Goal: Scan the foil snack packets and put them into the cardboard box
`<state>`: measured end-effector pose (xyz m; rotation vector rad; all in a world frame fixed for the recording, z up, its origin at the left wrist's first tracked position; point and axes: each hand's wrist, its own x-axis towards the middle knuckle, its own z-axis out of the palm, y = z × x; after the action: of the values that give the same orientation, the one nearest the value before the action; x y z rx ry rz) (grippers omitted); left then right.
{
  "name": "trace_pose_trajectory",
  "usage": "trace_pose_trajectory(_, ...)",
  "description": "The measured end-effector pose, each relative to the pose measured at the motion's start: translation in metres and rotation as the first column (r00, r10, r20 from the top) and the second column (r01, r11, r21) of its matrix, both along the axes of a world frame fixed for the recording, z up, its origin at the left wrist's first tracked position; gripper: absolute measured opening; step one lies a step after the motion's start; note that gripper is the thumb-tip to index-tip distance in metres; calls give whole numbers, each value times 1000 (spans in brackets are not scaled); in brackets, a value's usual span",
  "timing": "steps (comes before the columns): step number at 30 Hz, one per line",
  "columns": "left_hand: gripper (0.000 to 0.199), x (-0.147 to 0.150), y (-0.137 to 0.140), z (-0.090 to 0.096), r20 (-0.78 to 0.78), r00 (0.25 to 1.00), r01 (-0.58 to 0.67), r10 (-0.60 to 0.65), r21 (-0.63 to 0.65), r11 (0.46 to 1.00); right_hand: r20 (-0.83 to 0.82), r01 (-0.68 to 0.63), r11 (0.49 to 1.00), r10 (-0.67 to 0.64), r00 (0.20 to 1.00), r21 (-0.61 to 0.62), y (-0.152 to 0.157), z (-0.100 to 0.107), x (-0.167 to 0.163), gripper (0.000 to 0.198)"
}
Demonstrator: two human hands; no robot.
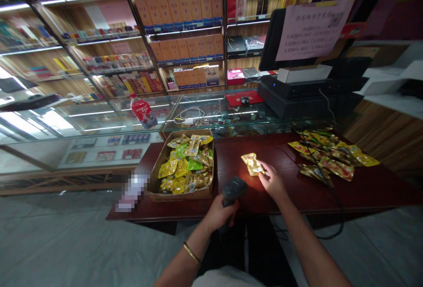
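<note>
A gold bracelet [192, 253] is worn on the left wrist. By the left hand [218, 214], a dark handheld scanner [234, 186] is gripped, the fingers being wrapped around its handle, and its head is pointed toward the packet. By the right hand [273, 184], the edge of a gold packet [253, 163] is pinched between thumb and fingers; the packet is held in front of the scanner, over the dark red table [228, 152] (whether the tabletop is touched by it cannot be told).

To the left on the table, an open cardboard box [185, 195] is filled with gold, yellow and green packets [187, 163]. To the right, a loose pile of similar packets [337, 157] is crossed by a black cable [339, 210].

Beyond the table, a bottle with a red label [142, 111] is stood on a glass display case [194, 102], and a mouse [245, 100] is placed on a red mat [231, 98]. A sheet of paper [312, 31] is fixed to a monitor [270, 40]. Farthest off, orange boxes [180, 11] are lined up on shelves.
</note>
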<state>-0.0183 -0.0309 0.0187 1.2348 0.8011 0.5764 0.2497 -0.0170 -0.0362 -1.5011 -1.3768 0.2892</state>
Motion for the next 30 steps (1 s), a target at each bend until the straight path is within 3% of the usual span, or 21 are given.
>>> trace_pose_trajectory(10,31,-2,0,-2,8,1000,14,-14,-11,1000,235,-17,999,23,972,-29,-6,9,-4,31)
trace_pose_trajectory(15,33,-4,1,-3,29,999,20,-20,-20,1000,126,-57,998,57,990,-8,-3,8,-2,36)
trace_pose_trajectory(23,32,-4,1,-5,19,1000,-7,8,-32,999,-32,-157,984,154,987,-88,-4,6,-1,41)
trace_pose_trajectory(30,26,-3,1,-5,-8,1000,11,-11,5,1000,-44,-81,981,75,996,-177,-4,4,-3,53)
